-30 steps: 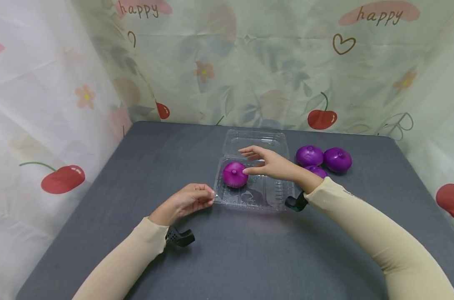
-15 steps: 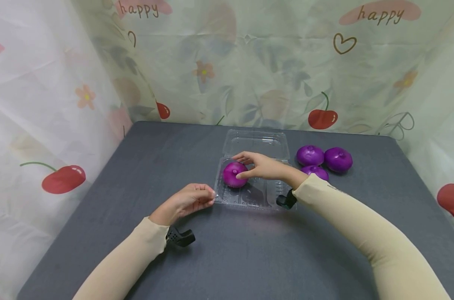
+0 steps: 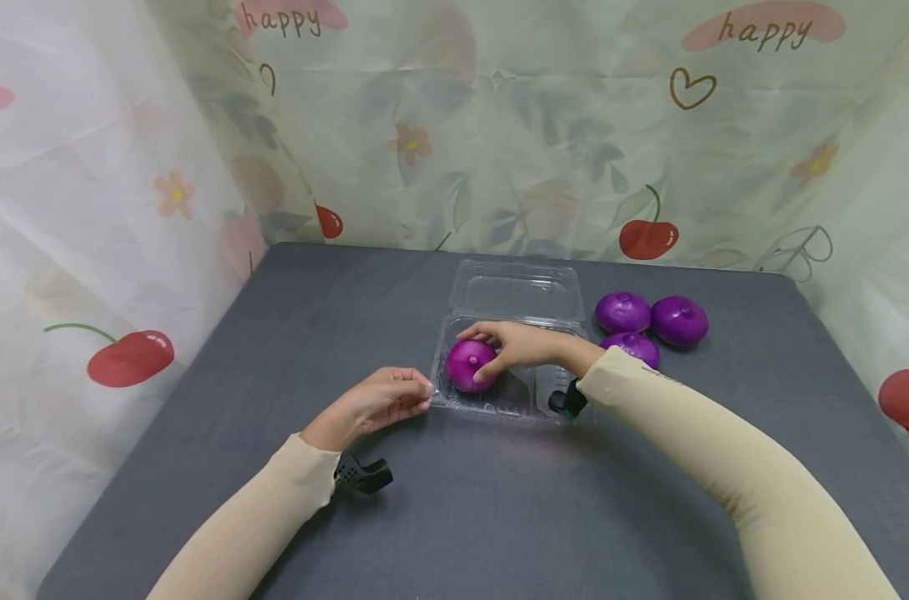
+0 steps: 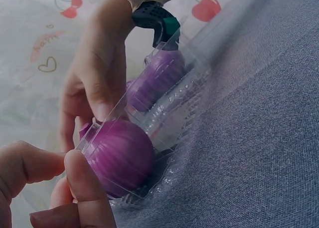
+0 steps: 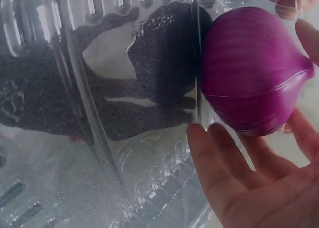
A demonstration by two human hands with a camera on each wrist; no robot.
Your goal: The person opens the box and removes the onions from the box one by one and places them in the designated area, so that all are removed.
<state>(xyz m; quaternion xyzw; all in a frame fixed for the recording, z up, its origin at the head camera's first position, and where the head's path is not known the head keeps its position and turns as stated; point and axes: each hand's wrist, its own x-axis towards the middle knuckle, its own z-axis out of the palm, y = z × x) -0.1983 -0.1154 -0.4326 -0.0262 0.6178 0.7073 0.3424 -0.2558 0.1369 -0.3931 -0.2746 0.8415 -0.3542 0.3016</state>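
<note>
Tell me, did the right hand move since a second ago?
Yes. The right hand slid left and nearer, down onto the purple onion in the clear box, which stayed put.

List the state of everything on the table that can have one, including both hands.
Clear plastic clamshell box: open, lid laid back.
Purple onion in the box: sits in the left compartment, right hand around it.
Three loose purple onions: on the grey table, outside the box.
Left hand: pinches the box's left edge.
Right hand: cups the boxed onion.
</note>
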